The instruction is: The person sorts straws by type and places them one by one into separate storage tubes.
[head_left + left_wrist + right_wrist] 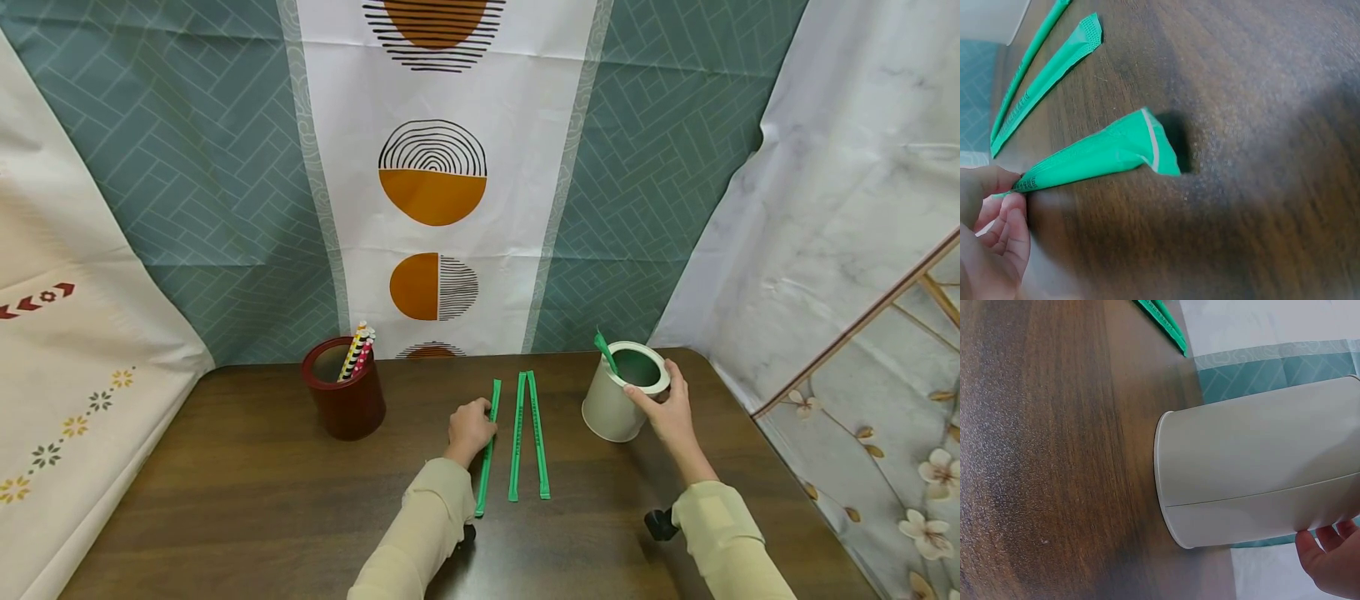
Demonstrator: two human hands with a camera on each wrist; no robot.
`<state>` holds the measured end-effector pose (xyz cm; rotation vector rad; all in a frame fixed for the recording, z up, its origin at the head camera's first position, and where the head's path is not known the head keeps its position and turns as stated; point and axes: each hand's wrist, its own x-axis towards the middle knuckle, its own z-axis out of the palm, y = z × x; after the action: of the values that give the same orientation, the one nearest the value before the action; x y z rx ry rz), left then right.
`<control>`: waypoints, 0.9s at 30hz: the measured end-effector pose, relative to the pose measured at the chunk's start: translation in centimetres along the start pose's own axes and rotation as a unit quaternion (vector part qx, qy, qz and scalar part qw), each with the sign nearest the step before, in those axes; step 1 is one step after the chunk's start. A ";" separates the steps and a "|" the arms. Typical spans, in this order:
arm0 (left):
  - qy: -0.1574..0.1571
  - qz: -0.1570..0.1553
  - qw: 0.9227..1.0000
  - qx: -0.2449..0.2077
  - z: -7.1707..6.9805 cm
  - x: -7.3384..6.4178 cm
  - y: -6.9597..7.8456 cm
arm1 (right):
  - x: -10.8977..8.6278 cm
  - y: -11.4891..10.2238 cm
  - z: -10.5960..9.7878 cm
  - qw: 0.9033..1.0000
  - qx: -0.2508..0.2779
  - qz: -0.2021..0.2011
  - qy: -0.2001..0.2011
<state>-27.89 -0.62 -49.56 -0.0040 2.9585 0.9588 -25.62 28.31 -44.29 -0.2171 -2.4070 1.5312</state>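
Observation:
My left hand (471,428) pinches a green wrapped straw (1091,156) between thumb and fingers. The straw's wide crimped end points away from the hand, close over the tabletop. To its right lie two more green wrapped straws (517,442), side by side. At the right, my right hand (670,410) grips the cream canister (611,408) near its rim, thumb at the front and fingers round the far side. The canister stands upright with one green wrapped straw (605,351) leaning out of it. In the right wrist view, fingertips (1307,544) touch the canister's side.
A dark red canister (347,412) at the back left holds several patterned straws (356,354). The brown wooden table (262,500) ends at a hanging patterned cloth (450,233) behind, with more cloth along the left and right sides.

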 end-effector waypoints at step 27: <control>0.001 -0.029 0.962 -0.273 -2.2 1.3 1.5 | -0.1 0.1 0.1 1.000 -0.011 0.000 0.005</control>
<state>-29.30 -0.69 -46.99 -0.1047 2.5711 1.7202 -25.58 28.24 -44.43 -0.2286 -2.4164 1.5016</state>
